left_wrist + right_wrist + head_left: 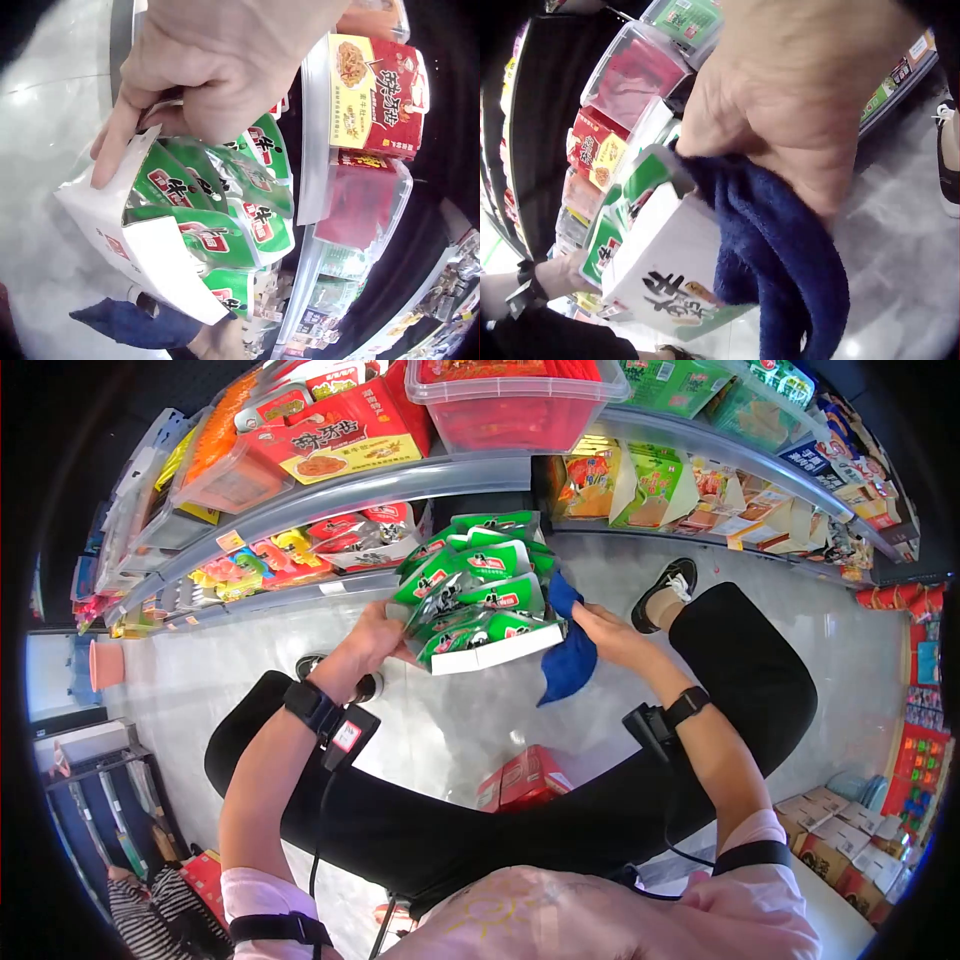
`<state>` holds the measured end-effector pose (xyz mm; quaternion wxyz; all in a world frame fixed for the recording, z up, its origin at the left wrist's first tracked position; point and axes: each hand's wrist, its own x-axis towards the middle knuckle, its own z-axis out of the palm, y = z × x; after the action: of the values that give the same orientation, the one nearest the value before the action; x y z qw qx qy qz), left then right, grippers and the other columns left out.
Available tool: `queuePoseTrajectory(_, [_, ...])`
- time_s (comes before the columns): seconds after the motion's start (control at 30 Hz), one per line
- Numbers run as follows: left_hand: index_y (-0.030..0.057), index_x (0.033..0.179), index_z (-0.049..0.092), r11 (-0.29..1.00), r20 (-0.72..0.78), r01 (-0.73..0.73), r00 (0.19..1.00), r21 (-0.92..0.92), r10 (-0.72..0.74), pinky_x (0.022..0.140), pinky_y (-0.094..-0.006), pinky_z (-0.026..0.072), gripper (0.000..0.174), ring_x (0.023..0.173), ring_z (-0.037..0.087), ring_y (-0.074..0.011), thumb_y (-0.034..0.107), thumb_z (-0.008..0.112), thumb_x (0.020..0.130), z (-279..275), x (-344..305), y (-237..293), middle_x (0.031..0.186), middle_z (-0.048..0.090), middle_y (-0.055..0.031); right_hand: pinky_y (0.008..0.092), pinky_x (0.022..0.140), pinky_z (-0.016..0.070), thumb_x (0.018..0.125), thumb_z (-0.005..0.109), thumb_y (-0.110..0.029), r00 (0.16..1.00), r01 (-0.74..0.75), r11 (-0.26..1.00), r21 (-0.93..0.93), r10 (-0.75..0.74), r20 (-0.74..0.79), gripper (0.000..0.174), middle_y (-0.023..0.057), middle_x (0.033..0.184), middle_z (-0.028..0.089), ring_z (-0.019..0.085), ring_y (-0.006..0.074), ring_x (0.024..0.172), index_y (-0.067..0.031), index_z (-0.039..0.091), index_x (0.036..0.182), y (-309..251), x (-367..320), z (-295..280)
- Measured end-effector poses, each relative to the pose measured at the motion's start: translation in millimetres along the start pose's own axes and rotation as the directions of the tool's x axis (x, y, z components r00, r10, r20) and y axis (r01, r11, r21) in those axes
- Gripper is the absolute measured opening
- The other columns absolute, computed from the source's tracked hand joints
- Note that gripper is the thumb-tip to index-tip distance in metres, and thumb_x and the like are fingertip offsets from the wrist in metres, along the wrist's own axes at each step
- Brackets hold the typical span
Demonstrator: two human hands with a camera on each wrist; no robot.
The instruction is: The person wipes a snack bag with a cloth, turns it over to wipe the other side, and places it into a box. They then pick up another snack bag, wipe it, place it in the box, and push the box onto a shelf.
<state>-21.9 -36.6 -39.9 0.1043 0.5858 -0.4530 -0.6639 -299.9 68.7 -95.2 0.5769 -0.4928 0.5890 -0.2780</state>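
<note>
Between the two hands a white display box [671, 274] full of green snack packets [191, 191] is held up off the floor, in front of the shelves. The left hand [372, 635] grips one end of it; in the left wrist view its fingers curl over the white cardboard edge. At the other end, the right hand [615, 635] holds a blue cloth [572, 658] against the box side. The cloth hangs down below that hand [780, 112] in the right wrist view, where the fingertips are hidden behind cloth and box.
Shelves [470, 475] curve across the front, with a red and yellow carton [340, 435] and a clear tub [515, 410] on top. Packets fill the lower shelf. A red box [525, 778] lies on the floor between the person's legs. Stacked cartons [840, 845] stand at the right.
</note>
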Motion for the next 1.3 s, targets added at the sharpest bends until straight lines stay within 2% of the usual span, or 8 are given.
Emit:
queuePoseTrajectory(0.1, [-0.0026,0.105,0.047,0.999,-0.015,-0.032,0.999,-0.006,0.032,0.044,-0.0270,0.0502,0.031,0.059,0.060,-0.0196,-0.007,0.042,0.074,7,28,2,0.079,0.059,-0.0138,0.0216,0.051,0.0425,0.084,0.035,-0.042,0.981,-0.109,0.805,0.583,0.182,-0.069,0.050,0.0080,0.075,0.060,0.056,0.0122,0.059,0.0036,0.052,0.094,14,16,12])
queuePoseTrajectory(0.27, [-0.0080,0.106,0.041,0.995,-0.038,-0.069,0.997,0.068,0.072,0.045,-0.0387,0.0538,0.035,0.063,0.059,-0.0353,-0.008,0.037,0.072,10,60,17,0.092,0.052,-0.0251,0.0333,0.059,0.0501,0.088,0.024,-0.039,0.954,-0.290,0.851,0.437,0.294,0.060,0.048,0.0197,0.089,0.057,0.060,0.0237,0.070,0.0005,0.040,0.110,5,32,0])
queuePoseTrajectory(0.33, [-0.0089,0.101,0.044,0.996,-0.056,-0.080,0.995,-0.031,0.078,0.043,-0.0387,0.0536,0.031,0.059,0.059,-0.0336,-0.007,0.037,0.072,15,60,23,0.089,0.053,-0.0246,0.0272,0.038,0.0420,0.085,0.029,-0.040,0.958,-0.175,0.711,0.681,0.283,-0.049,0.048,0.0146,0.068,0.060,0.056,0.0201,0.047,0.0017,0.052,0.092,-8,34,0])
queuePoseTrajectory(0.53, [-0.0085,0.102,0.043,0.990,-0.133,0.035,0.990,-0.135,-0.053,0.042,-0.0404,0.0517,0.029,0.060,0.058,-0.0273,0.006,0.038,0.078,15,55,40,0.088,0.053,-0.0196,0.0396,0.043,0.0488,0.086,0.029,-0.036,0.943,-0.126,0.612,0.781,0.318,-0.097,0.047,0.0190,0.085,0.057,0.059,0.0298,0.062,0.0037,0.041,0.107,-13,45,3])
queuePoseTrajectory(0.63, [-0.0044,0.104,0.042,0.977,-0.143,-0.091,0.988,-0.192,0.064,0.060,-0.0396,0.0457,0.028,0.081,0.051,-0.0236,0.011,0.034,0.081,14,49,41,0.097,0.047,-0.0117,0.0430,0.074,0.0454,0.087,0.027,-0.037,0.973,-0.004,0.611,0.791,0.185,-0.138,0.045,0.0125,0.108,0.050,0.057,0.0298,0.084,-0.0082,0.032,0.121,-27,41,5])
queuePoseTrajectory(0.87, [-0.0021,0.102,0.043,0.911,-0.104,-0.233,0.972,-0.341,0.209,0.070,-0.0372,0.0427,0.027,0.083,0.051,-0.0234,0.009,0.040,0.078,1,57,20,0.095,0.049,-0.0105,0.0430,0.080,0.0423,0.085,0.032,-0.034,0.989,-0.031,0.565,0.825,0.140,-0.058,0.044,0.0126,0.114,0.047,0.050,0.0302,0.096,-0.0069,0.034,0.120,-48,41,8])
queuePoseTrajectory(1.2, [0.0009,0.110,0.041,0.921,-0.148,0.077,0.979,-0.383,-0.144,0.074,-0.0373,0.0394,0.044,0.095,0.045,-0.0224,0.016,0.056,0.072,35,9,30,0.098,0.050,-0.0122,0.0467,0.083,0.0387,0.085,0.025,-0.044,0.980,-0.065,0.343,0.937,0.198,-0.005,0.054,0.0166,0.112,0.048,0.051,0.0367,0.092,-0.0031,0.037,0.118,-49,44,14])
queuePoseTrajectory(1.3, [0.0018,0.114,0.038,0.920,-0.089,-0.203,0.979,-0.336,0.183,0.079,-0.0353,0.0378,0.049,0.096,0.045,-0.0215,0.015,0.056,0.070,41,16,29,0.102,0.050,-0.0122,0.0457,0.087,0.0364,0.086,0.024,-0.040,0.967,-0.180,0.385,0.905,0.236,0.092,0.052,0.0184,0.113,0.046,0.047,0.0386,0.098,-0.0009,0.035,0.119,-54,44,12])
